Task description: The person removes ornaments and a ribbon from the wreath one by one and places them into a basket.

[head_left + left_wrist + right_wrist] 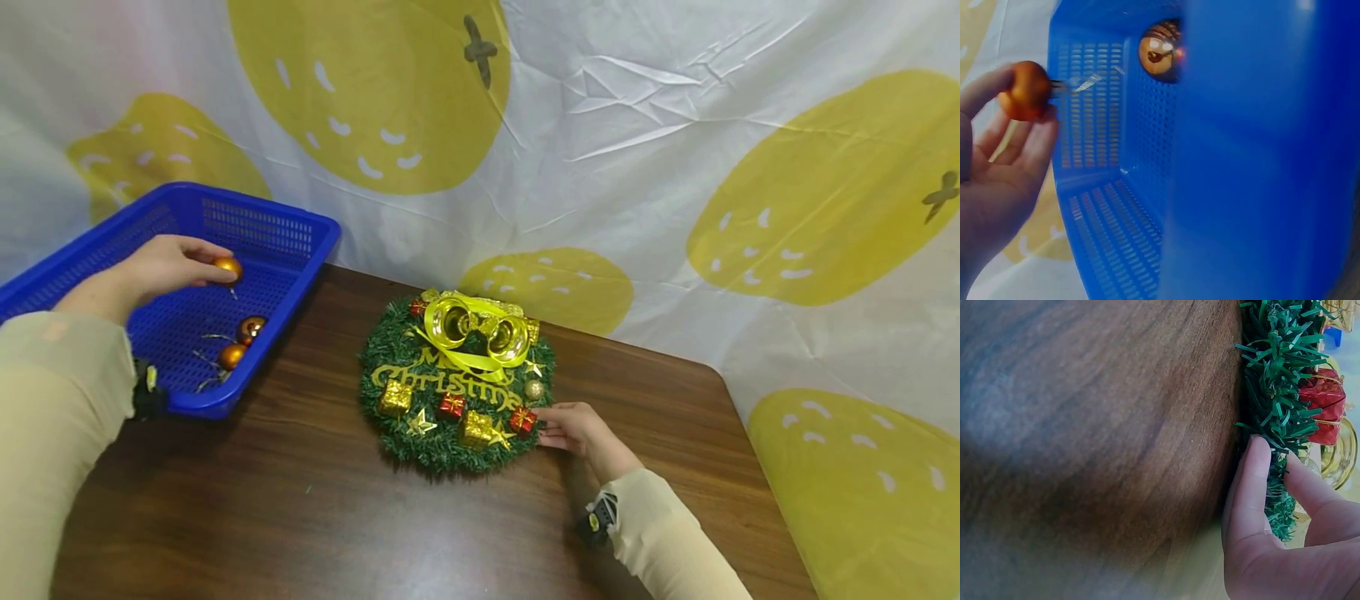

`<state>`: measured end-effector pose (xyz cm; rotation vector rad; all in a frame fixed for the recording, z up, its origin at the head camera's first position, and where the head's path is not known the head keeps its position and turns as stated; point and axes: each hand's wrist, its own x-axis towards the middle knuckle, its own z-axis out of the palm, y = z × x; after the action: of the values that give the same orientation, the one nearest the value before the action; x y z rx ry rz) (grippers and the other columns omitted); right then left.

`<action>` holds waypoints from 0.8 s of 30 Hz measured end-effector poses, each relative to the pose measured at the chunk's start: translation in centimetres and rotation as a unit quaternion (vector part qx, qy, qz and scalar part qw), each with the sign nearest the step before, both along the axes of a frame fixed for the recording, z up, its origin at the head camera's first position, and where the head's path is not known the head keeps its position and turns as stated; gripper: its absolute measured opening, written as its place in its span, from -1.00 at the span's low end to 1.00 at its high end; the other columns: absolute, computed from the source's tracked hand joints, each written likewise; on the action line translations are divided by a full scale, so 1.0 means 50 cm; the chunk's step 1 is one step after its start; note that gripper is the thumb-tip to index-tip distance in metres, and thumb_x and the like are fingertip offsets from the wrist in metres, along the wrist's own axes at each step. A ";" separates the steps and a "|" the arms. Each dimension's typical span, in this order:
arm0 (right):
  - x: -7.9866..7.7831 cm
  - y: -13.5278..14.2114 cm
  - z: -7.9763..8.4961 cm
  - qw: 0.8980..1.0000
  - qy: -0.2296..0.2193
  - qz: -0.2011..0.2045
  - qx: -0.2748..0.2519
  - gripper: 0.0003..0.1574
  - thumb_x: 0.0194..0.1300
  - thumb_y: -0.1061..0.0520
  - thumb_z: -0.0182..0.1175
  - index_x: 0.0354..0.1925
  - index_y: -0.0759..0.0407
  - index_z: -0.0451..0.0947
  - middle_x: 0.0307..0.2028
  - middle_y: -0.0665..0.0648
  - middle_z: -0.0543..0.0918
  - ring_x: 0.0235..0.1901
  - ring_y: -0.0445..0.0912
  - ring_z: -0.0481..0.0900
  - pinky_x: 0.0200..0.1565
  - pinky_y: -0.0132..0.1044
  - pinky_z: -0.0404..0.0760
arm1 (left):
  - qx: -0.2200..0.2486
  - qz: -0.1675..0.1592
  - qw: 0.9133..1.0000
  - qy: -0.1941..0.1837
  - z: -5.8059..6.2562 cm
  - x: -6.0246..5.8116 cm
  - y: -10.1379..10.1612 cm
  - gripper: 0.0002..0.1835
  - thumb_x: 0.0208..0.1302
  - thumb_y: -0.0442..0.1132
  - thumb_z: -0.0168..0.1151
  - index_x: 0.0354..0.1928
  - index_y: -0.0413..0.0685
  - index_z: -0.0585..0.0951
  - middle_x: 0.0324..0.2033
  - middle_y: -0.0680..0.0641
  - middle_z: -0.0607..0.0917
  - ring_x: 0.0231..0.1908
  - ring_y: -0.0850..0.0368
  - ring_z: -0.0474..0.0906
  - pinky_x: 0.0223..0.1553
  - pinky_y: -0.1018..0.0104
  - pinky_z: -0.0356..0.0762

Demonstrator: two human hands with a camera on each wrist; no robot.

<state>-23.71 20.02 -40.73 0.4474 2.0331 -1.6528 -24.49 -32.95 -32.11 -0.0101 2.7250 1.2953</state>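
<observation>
My left hand (167, 268) pinches an orange Christmas bauble (228, 268) between thumb and fingertips, above the blue plastic basket (300, 312). In the left wrist view, a cord trails from this bauble (1025, 91). Inside the basket lie a shiny copper bauble (252, 328) and an orange bauble (232, 357). A green Christmas wreath (442, 450) lies flat on the table, decorated with gift boxes, stars, gold bells (507, 340) and gold lettering. At its right edge, my right hand (581, 433) grips the greenery between thumb and fingers, beside a small red gift box (522, 420).
The brown wooden table (315, 517) carries the basket at left and the wreath near the middle. Behind them hangs a white curtain (600, 192) with yellow fruit shapes, close to the table's back edge.
</observation>
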 end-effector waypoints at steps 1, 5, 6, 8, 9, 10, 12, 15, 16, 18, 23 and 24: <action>0.000 0.000 0.000 1.000 0.000 0.001 0.000 -0.46 0.27 0.26 0.12 0.13 0.47 0.20 -0.64 0.01 0.37 -0.64 -0.22 0.53 -0.50 -0.45 0.63 | -0.012 -0.006 1.000 -0.008 -0.003 0.001 -0.001 -0.29 0.22 -0.08 0.22 0.23 -0.49 0.30 -0.34 0.30 0.63 -0.45 0.66 0.41 -0.27 0.58 0.53; 0.000 0.002 0.000 1.000 -0.001 0.001 0.001 -0.60 0.27 0.26 0.12 0.02 0.41 0.26 -0.66 0.00 0.38 -0.64 -0.22 0.53 -0.50 -0.45 0.62 | -0.033 -0.030 0.998 -0.035 -0.011 0.003 -0.006 -0.34 0.20 -0.14 0.23 0.17 -0.54 0.34 -0.27 0.12 0.68 -0.42 0.59 0.43 -0.21 0.42 0.59; -0.001 0.002 0.000 1.000 -0.001 0.002 0.001 -0.62 0.27 0.26 0.12 0.00 0.41 0.27 -0.66 0.00 0.38 -0.64 -0.22 0.53 -0.50 -0.45 0.62 | -0.031 -0.035 0.998 -0.042 -0.012 0.003 -0.006 -0.35 0.21 -0.15 0.22 0.17 -0.55 0.33 -0.31 0.16 0.67 -0.42 0.57 0.43 -0.22 0.44 0.58; -0.002 0.002 0.000 1.000 0.000 0.000 0.003 -0.62 0.27 0.26 0.11 0.00 0.41 0.29 -0.67 0.00 0.40 -0.64 -0.22 0.54 -0.50 -0.46 0.62 | -0.026 -0.043 0.997 -0.053 -0.015 0.002 -0.006 -0.36 0.21 -0.17 0.21 0.17 -0.56 0.32 -0.38 0.23 0.66 -0.42 0.56 0.44 -0.27 0.51 0.54; -0.003 0.002 -0.001 1.000 0.001 0.000 0.005 -0.60 0.27 0.26 0.11 0.02 0.43 0.29 -0.67 0.00 0.40 -0.64 -0.22 0.53 -0.50 -0.46 0.62 | -0.025 -0.045 0.997 -0.059 -0.016 0.002 -0.005 -0.36 0.22 -0.17 0.21 0.17 -0.57 0.32 -0.41 0.26 0.66 -0.42 0.55 0.45 -0.29 0.54 0.51; -0.003 0.002 -0.001 1.000 0.002 0.001 0.006 -0.56 0.28 0.26 0.11 0.05 0.45 0.27 -0.66 -0.01 0.41 -0.64 -0.23 0.53 -0.50 -0.46 0.62 | -0.025 -0.047 0.997 -0.064 -0.018 0.002 -0.005 -0.36 0.21 -0.18 0.21 0.17 -0.57 0.31 -0.42 0.26 0.66 -0.41 0.54 0.46 -0.30 0.55 0.49; -0.003 0.001 -0.002 1.000 0.004 0.000 0.010 -0.51 0.27 0.26 0.12 0.09 0.48 0.26 -0.66 0.00 0.42 -0.64 -0.23 0.53 -0.49 -0.46 0.62 | -0.033 -0.053 0.995 -0.073 -0.019 0.003 -0.004 -0.36 0.22 -0.18 0.20 0.17 -0.57 0.31 -0.37 0.15 0.70 -0.34 0.42 0.52 -0.23 0.45 0.54; -0.004 0.001 -0.004 1.000 0.004 0.000 0.013 -0.48 0.27 0.26 0.12 0.11 0.49 0.25 -0.65 0.00 0.43 -0.64 -0.23 0.52 -0.49 -0.46 0.63 | -0.045 -0.062 0.994 -0.082 -0.019 0.004 -0.001 -0.34 0.23 -0.15 0.18 0.19 -0.56 0.29 -0.12 -0.23 0.68 -0.13 0.04 0.59 -0.05 0.18 0.56; -0.005 0.002 -0.004 1.000 0.004 -0.001 0.013 -0.50 0.27 0.26 0.12 0.10 0.49 0.26 -0.65 0.00 0.42 -0.64 -0.23 0.52 -0.49 -0.46 0.63 | -0.047 -0.062 0.994 -0.081 -0.018 0.004 0.000 -0.33 0.24 -0.13 0.18 0.20 -0.54 0.29 -0.02 -0.33 0.62 -0.05 -0.09 0.56 -0.01 0.10 0.55; -0.007 0.003 -0.005 1.000 0.006 -0.001 0.012 -0.55 0.27 0.27 0.12 0.06 0.48 0.28 -0.67 0.00 0.42 -0.65 -0.23 0.53 -0.49 -0.46 0.63 | -0.045 -0.061 0.994 -0.074 -0.014 0.002 0.005 -0.32 0.26 -0.10 0.16 0.23 -0.50 0.27 0.15 -0.42 0.45 0.11 -0.28 0.43 0.05 0.01 0.51; -0.007 0.007 -0.005 1.000 0.005 -0.002 0.008 -0.65 0.27 0.27 0.11 -0.03 0.43 0.32 -0.70 -0.02 0.42 -0.66 -0.23 0.53 -0.50 -0.46 0.62 | -0.018 -0.064 0.997 -0.045 0.007 -0.010 0.030 -0.33 0.31 -0.05 0.10 0.29 -0.39 0.24 0.27 -0.42 0.29 0.14 -0.13 0.43 0.13 0.03 0.46; -0.006 0.006 -0.004 1.000 0.004 -0.003 0.007 -0.64 0.27 0.27 0.11 -0.01 0.43 0.31 -0.69 -0.02 0.42 -0.66 -0.23 0.53 -0.50 -0.46 0.62 | -0.011 -0.067 0.997 -0.040 0.011 -0.013 0.036 -0.32 0.31 -0.04 0.10 0.30 -0.38 0.23 0.28 -0.41 0.28 0.07 0.02 0.50 0.13 0.05 0.47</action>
<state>-24.00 20.34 -40.94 0.4528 2.0529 -1.6480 -25.15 -31.16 -31.56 0.1129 2.6227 1.2033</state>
